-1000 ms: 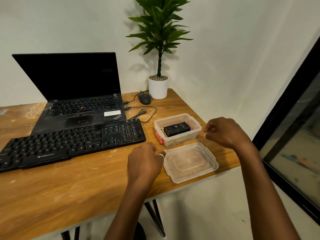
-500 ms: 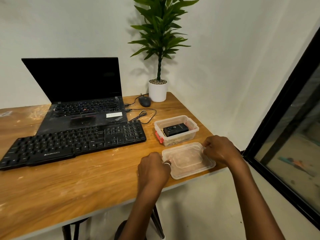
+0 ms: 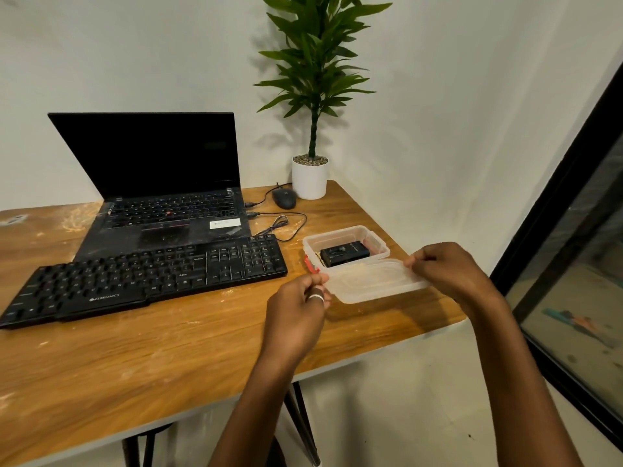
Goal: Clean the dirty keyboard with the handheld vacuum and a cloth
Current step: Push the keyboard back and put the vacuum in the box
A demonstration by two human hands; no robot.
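Well, from the head camera, both hands are on a clear plastic lid. The left hand, a ring on one finger, pinches the lid's left end between thumb and curled fingers. The right hand pinches the opposite end the same way. Between the two grips the lid hangs roughly level and clear of the wooden table, with its shadow on the boards underneath.

Just beyond the held lid, close against its far edge, stands an open clear container with a red clip on the end nearer the left hand. Inside it lies a small black device, possibly the handheld vacuum, though at this size I couldn't swear to it.

Out past the left hand, on the side away from the lid, the black keyboard lies flat on the table. Its near right corner is close to that hand but apart from it, and pale dust and crumbs speckle the wood around it.

Beyond the keyboard sits an open laptop with a dark screen. Farther from both hands, a black mouse and a white pot holding a green plant stand near the wall. Off beyond the right hand runs a dark window frame
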